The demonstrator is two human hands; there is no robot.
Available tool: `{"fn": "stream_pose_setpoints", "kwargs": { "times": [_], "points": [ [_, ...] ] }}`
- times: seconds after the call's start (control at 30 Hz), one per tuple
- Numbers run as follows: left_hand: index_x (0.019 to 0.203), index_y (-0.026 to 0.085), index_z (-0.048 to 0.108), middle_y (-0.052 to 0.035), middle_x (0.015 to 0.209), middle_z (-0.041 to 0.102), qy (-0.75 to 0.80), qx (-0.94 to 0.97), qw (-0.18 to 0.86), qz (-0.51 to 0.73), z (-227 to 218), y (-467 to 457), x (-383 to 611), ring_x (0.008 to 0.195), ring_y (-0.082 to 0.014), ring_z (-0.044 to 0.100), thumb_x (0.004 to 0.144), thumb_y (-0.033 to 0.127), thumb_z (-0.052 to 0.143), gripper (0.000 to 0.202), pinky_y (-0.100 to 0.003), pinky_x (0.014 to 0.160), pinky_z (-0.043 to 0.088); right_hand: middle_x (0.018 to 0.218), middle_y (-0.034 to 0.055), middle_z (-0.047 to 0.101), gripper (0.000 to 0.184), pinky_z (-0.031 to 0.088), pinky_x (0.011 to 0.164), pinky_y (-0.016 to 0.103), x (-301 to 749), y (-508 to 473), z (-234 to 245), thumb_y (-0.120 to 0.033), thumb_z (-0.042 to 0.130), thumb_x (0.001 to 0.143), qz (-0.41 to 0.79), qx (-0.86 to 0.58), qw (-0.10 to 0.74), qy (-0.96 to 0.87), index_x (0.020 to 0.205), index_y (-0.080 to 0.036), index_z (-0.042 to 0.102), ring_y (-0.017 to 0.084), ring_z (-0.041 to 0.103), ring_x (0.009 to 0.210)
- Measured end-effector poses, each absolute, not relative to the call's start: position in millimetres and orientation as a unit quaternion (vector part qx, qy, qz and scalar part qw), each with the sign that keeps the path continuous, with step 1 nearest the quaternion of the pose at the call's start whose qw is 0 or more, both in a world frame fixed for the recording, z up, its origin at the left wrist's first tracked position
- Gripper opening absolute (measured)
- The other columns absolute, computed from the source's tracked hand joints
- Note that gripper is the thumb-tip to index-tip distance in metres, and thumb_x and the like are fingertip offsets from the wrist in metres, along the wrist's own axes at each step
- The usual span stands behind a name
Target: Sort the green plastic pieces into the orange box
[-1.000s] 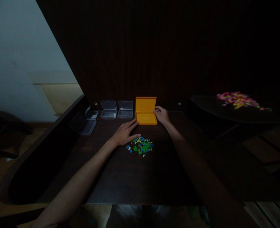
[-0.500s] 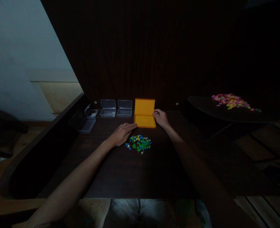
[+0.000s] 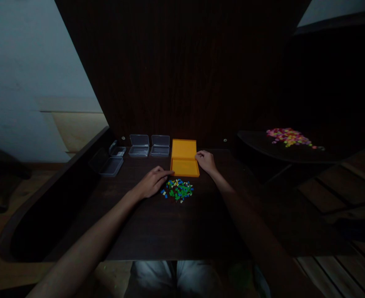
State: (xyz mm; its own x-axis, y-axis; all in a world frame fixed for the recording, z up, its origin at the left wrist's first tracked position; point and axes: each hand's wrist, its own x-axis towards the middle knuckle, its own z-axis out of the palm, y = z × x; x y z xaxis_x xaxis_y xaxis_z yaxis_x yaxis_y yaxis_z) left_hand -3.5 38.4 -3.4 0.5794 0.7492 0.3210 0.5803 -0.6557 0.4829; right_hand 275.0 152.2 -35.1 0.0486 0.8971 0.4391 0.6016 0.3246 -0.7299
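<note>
A yellow plastic box [image 3: 184, 159] lies with its lid raised at the middle of the dark table; nothing shows inside it. My left hand [image 3: 153, 182] rests palm down, its index finger stretched to the box's front left corner and the other fingers bent. At the box's right side, near the hinge, my right hand [image 3: 206, 161] has its fingers curled together against the edge. In front of the box is a loose pile of tiny green, blue, white and yellow building bricks [image 3: 179, 189], just right of my left hand.
Two clear lidded boxes [image 3: 139, 151] stand open at the back left. Farther left is another open clear box [image 3: 111, 166] with a small clear case [image 3: 118, 150] behind it. Pink and yellow small pieces [image 3: 289, 136] are heaped on a side shelf [image 3: 312, 156] at right. A dark panel [image 3: 182, 74] rises behind.
The yellow box has come slightly toward me, with both hands beside it. My left index finger now extends apart from the more bent other fingers. The whole view has shifted a little.
</note>
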Motion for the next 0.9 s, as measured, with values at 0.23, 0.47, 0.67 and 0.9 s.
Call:
{"fn": "stream_pose_setpoints", "kwargs": {
  "times": [0.23,0.47,0.67,0.9],
  "points": [
    [0.127,0.022,0.064,-0.0062,0.093,0.062,0.380,0.870,0.175,0.260,0.2,37.8,-4.1,0.091,-0.0190,0.059,0.098,0.026,0.041,0.038,-0.034,0.089,0.049,0.060,0.0015,0.064,0.019,0.041,0.057,0.025,273.7,151.2,-34.5,-0.026,0.054,0.069,0.157,-0.571,0.438,-0.677,0.060,-0.019,0.068,0.016,0.057,0.060],
    [0.115,0.022,0.071,-0.0063,0.092,0.065,0.388,0.868,0.158,0.268,0.3,39.3,-1.4,0.088,-0.0186,0.062,0.094,0.027,0.048,0.032,-0.034,0.086,0.051,0.063,0.0049,0.068,0.021,0.042,0.060,0.027,273.2,148.2,-32.8,-0.024,0.055,0.071,0.142,-0.560,0.428,-0.695,0.060,-0.018,0.072,0.019,0.061,0.063],
    [0.111,0.022,0.073,-0.0058,0.089,0.066,0.385,0.868,0.129,0.287,-2.6,41.0,0.6,0.084,-0.0176,0.062,0.093,0.025,0.047,0.032,-0.032,0.083,0.052,0.064,0.0045,0.070,0.020,0.044,0.061,0.027,273.2,147.0,-32.1,-0.023,0.058,0.072,0.130,-0.554,0.426,-0.703,0.060,-0.019,0.074,0.019,0.063,0.064],
    [0.112,0.023,0.073,-0.0061,0.090,0.070,0.383,0.867,0.119,0.295,-5.5,41.4,1.4,0.085,-0.0179,0.064,0.093,0.027,0.049,0.031,-0.033,0.083,0.052,0.066,0.0060,0.072,0.022,0.045,0.060,0.027,273.3,145.6,-31.6,-0.020,0.057,0.072,0.122,-0.551,0.425,-0.708,0.061,-0.018,0.076,0.020,0.065,0.063]
  ]
}}
